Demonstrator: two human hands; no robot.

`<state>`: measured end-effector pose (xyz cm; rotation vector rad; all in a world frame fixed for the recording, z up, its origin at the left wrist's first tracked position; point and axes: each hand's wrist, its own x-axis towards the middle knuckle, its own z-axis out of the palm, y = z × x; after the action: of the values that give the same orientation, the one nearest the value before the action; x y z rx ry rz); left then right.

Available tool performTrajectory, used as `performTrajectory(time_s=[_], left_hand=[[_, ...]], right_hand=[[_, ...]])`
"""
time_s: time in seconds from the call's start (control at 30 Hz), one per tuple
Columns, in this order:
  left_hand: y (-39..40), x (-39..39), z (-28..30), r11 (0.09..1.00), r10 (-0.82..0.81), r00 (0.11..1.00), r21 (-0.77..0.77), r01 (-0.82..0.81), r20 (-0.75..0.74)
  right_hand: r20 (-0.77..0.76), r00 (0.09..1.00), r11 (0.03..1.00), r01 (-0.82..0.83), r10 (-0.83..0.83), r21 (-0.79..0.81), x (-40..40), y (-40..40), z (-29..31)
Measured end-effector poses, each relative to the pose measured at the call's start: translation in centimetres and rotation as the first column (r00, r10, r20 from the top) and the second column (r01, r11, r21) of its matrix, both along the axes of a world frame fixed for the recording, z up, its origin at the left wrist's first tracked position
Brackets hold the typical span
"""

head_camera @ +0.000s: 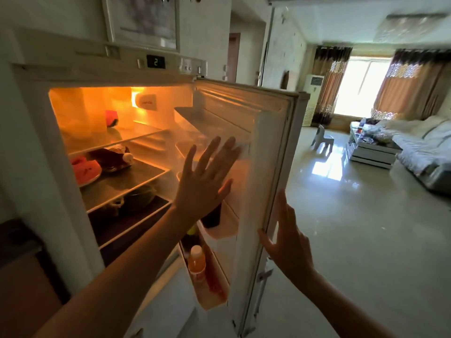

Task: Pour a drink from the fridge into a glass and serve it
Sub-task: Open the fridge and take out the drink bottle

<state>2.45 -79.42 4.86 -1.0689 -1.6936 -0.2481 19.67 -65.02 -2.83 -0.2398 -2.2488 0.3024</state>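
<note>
The fridge [156, 74] stands open, lit orange inside. Its door [271, 152] swings out to the right. An orange drink bottle [196, 263] with a pale cap stands in the lower door shelf, beside a red packet. A dark container [211, 217] sits in the door shelf above it, partly behind my left wrist. My left hand [203, 181] is raised in front of the door's inner side with fingers spread and straight, holding nothing. My right hand [286, 240] rests with straight fingers against the door's outer edge. No glass is in view.
Fridge shelves hold watermelon on a plate [86, 170], a dark wrapped item [113, 157] and a dark pot [139, 197]. To the right lies a glossy tiled floor [353, 228], a small chair [322, 140], a low table [371, 150] and a covered sofa [424, 152].
</note>
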Motion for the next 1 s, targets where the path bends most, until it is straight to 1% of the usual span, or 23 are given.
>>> performTrajectory(time_s=[0.1,0.2,0.27,0.3,0.33,0.37,0.4,0.47,0.5,0.53,0.57,0.6,0.63,0.7,0.77,0.8,0.83,1.0], left_hand=[[2.0,0.2,0.8,0.986,-0.15,0.988,-0.075,0.151,0.02],[3.2,-0.4,0.2,0.976,-0.208,0.978,-0.064,0.209,0.018],[3.3,-1.3,-2.0,0.978,-0.207,0.974,-0.016,0.21,0.095],[3.3,-1.7,-3.4,0.984,-0.172,0.971,-0.022,0.178,0.164],[3.4,-2.1,-4.6,0.989,-0.118,0.957,-0.05,0.136,0.264],[3.8,-2.5,-5.7,0.992,-0.065,0.922,-0.078,0.103,0.382],[4.3,-2.7,-6.6,0.992,-0.036,0.861,-0.083,0.091,0.508],[5.9,-2.7,-7.4,0.995,-0.052,0.689,-0.024,0.1,0.722],[6.9,-2.6,-7.4,0.994,-0.068,0.605,0.003,0.107,0.794],[7.8,-2.4,-7.5,0.992,-0.084,0.543,0.02,0.122,0.835],[8.8,-2.1,-7.5,0.99,-0.104,0.502,0.041,0.136,0.858],[9.7,-1.8,-7.5,0.987,-0.138,0.46,0.082,0.14,0.877],[10.6,-1.6,-7.5,0.98,-0.189,0.398,0.149,0.129,0.898],[12.0,-1.3,-7.4,0.951,-0.308,0.235,0.305,0.05,0.922],[13.0,-1.4,-7.5,0.922,-0.384,0.083,0.387,-0.027,0.92],[13.4,-1.4,-7.7,0.919,-0.391,0.038,0.392,-0.041,0.92],[13.7,-1.4,-7.9,0.923,-0.383,0.017,0.383,-0.044,0.924],[14.1,-1.9,-8.7,0.927,-0.374,0.029,0.375,-0.029,0.927]], right_hand=[[-0.02,0.999,0.999,0.042,-0.042,-0.018,0.3,2.0,0.2],[-0.039,0.994,0.994,0.097,-0.1,-0.057,0.4,4.0,0.4],[-0.032,0.99,0.986,0.133,-0.137,-0.098,0.4,5.7,0.4],[-0.028,0.989,0.984,0.142,-0.146,-0.111,0.4,6.6,0.3],[-0.026,0.988,0.982,0.146,-0.151,-0.117,0.4,7.5,0.2],[-0.026,0.988,0.981,0.149,-0.153,-0.122,0.3,8.3,0.1],[-0.026,0.988,0.98,0.151,-0.155,-0.13,0.2,9.1,0.1],[-0.036,0.987,0.978,0.151,-0.158,-0.147,0.0,10.5,0.1],[-0.041,0.987,0.978,0.148,-0.156,-0.144,-0.2,11.0,0.2],[-0.044,0.987,0.98,0.146,-0.153,-0.137,-0.3,11.6,0.1],[-0.046,0.987,0.98,0.146,-0.154,-0.134,-0.4,12.1,0.1],[-0.045,0.987,0.979,0.15,-0.157,-0.136,-0.5,12.5,0.0],[-0.04,0.986,0.978,0.154,-0.161,-0.138,-0.5,13.0,0.0],[-0.034,0.987,0.978,0.152,-0.159,-0.142,-0.5,13.8,-0.2],[-0.032,0.989,0.979,0.141,-0.147,-0.145,-0.5,14.4,-0.3],[-0.025,0.99,0.98,0.137,-0.142,-0.147,-0.5,14.7,-0.4],[-0.016,0.99,0.98,0.134,-0.137,-0.148,-0.5,14.9,-0.4],[0.007,0.993,0.982,0.12,-0.12,-0.144,-0.2,15.2,-0.4]])
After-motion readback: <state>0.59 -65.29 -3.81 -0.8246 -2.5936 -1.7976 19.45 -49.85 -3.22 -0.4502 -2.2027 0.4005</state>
